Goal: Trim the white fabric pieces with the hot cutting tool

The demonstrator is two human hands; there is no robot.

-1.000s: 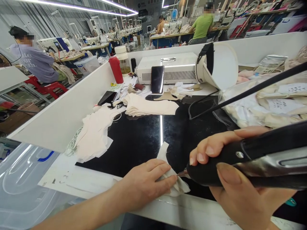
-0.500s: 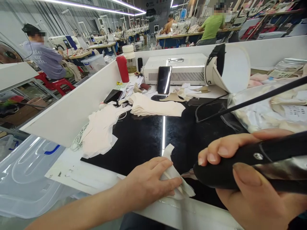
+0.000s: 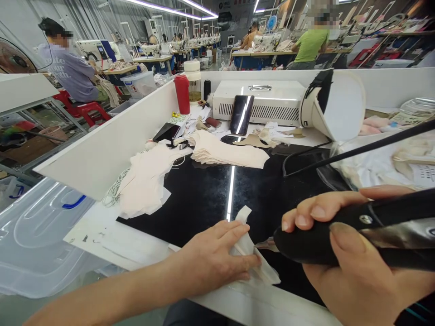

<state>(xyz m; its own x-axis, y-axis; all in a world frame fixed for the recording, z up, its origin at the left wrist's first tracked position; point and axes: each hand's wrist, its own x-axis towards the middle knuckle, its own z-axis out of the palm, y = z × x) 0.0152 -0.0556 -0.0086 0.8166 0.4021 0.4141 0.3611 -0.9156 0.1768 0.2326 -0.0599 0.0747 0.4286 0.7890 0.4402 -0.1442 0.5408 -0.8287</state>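
My left hand (image 3: 220, 253) presses and grips a cream fabric piece (image 3: 245, 242) at the front edge of the black work surface (image 3: 204, 199). The piece looks folded, and its lower end sticks out past my fingers. In my right hand (image 3: 360, 276) is a thick black-handled tool (image 3: 316, 244) with a screw and a silvery strip on its side. Its thin metal tip (image 3: 267, 245) points left and reaches the fabric's right side. My thumb and fingers wrap round the handle. The exact kind of tool does not show.
Fabric stacks lie behind (image 3: 231, 151) and left (image 3: 146, 181). A phone (image 3: 242, 114) leans on a white vented box (image 3: 272, 93). A black cable-like strip (image 3: 360, 151) crosses at right, beside a plastic bag (image 3: 377, 167). Other people sit at sewing machines beyond the white partition (image 3: 102, 154).
The camera view has shifted slightly, so the background sits further right. The tool's tip now reaches the fabric's edge. Both hands keep their holds.
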